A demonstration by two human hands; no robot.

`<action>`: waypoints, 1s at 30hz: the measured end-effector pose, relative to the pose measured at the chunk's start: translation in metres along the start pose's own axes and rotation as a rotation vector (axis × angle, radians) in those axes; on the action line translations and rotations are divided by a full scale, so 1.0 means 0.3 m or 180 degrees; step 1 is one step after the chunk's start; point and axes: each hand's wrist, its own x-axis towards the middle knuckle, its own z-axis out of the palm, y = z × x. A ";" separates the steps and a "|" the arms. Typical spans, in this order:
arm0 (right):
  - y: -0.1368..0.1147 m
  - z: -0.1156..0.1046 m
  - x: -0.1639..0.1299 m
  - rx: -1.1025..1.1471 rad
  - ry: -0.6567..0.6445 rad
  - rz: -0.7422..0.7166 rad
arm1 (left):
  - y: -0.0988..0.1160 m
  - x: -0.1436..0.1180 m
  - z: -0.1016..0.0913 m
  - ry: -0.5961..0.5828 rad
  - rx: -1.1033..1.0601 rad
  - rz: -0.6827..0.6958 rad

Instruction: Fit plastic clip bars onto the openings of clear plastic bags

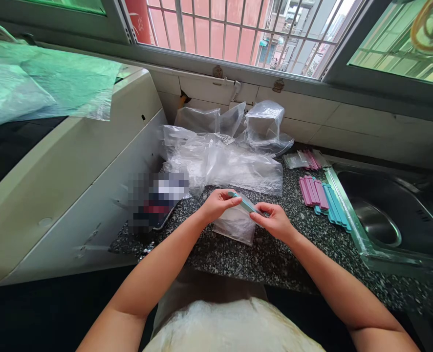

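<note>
Both my hands hold one teal clip stick over the speckled counter. My left hand pinches its left end and my right hand pinches its right end. A small clear plastic bag hangs from the stick below my hands, touching the counter. To the right lie a row of pink clip sticks and teal clip sticks beside the sink.
A pile of clear plastic bags lies behind my hands, under the window. A steel sink is at the right. A white appliance stands at the left, with a blurred object beside it. More bagged sticks lie further back.
</note>
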 end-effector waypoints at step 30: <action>-0.029 -0.140 -0.010 0.0021 0.0665 -0.0029 | -0.052 0.021 -0.020 -0.0154 0.1046 0.0164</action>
